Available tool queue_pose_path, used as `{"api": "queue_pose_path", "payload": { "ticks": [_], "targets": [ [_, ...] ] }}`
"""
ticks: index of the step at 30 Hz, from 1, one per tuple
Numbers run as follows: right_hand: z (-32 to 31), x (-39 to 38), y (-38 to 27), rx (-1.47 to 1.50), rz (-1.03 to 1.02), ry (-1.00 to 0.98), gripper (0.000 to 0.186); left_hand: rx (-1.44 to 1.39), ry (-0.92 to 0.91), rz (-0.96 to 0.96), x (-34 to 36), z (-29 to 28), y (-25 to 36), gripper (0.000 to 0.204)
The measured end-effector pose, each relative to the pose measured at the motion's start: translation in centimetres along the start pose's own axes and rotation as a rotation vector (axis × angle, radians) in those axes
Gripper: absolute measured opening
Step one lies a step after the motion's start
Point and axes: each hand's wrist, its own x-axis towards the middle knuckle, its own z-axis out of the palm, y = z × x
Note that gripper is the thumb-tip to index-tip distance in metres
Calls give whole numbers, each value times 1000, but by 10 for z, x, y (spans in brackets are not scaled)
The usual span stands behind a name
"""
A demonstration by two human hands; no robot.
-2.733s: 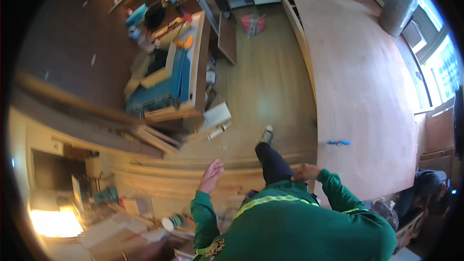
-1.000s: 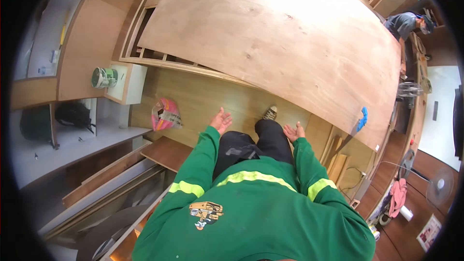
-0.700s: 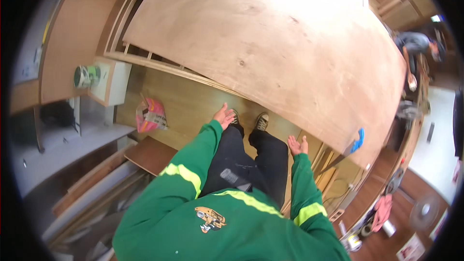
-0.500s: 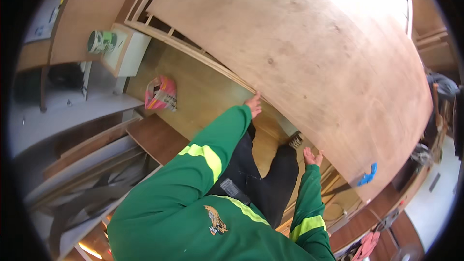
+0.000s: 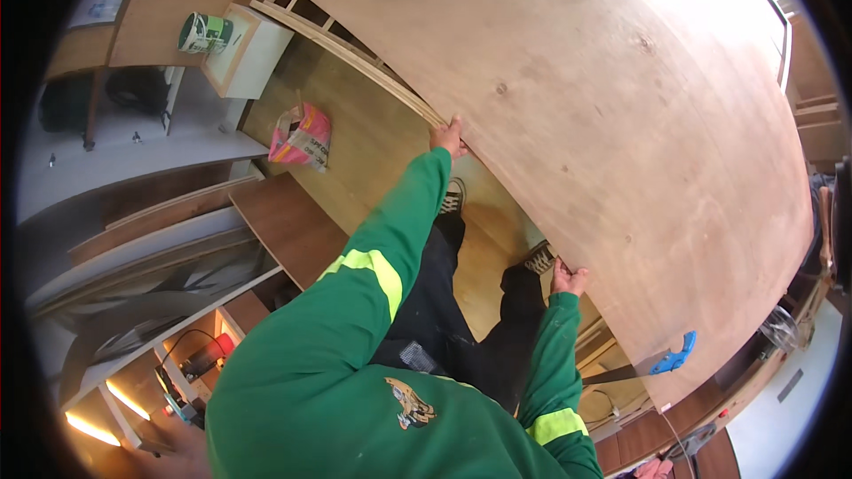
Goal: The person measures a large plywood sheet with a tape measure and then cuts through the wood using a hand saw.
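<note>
In the head view, the plywood sheet [image 5: 612, 133] lies askew across a wooden frame [image 5: 362, 66]. The left hand [image 5: 449, 136] and right hand [image 5: 569, 278] grasp the sheet's near edge, well apart; a blue-handled saw [image 5: 676, 355] rests right of them, on the sheet. It looks broad, fairly heavy, slightly springy, best held by its edges, hands spread.

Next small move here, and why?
I'd probably have the right hand clear the blue-handled saw off the plywood sheet before the sheet shifts: its handle lies on the sheet, its blade juts past the near edge, and both that hand and the left hand are at this same edge.
</note>
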Motion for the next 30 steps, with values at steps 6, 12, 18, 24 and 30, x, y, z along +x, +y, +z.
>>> {"api": "queue_pose_path", "payload": {
  "ticks": [6, 12, 18, 24, 30],
  "targets": [
    [3, -18, -9, -35, -12, 12, 37, -61, -3, -72, 12, -1, -4, 45],
    [-20, -7, -29, -86, -1, 90, 39, -122, -110, -141, 0, -7, -29, 39],
    [-38, 1, -42, -72, -29, 127, 35, -91, -156, -121, -34, -12, -33, 38],
    [-55, 6, -63, -142, -33, 156, 35, -58, -135, -127, -50, -15, -69, 36],
    [-61, 9, -71, -125, -45, 133, 35, 23, -100, -167, -68, -10, -56, 37]
  ]
}}
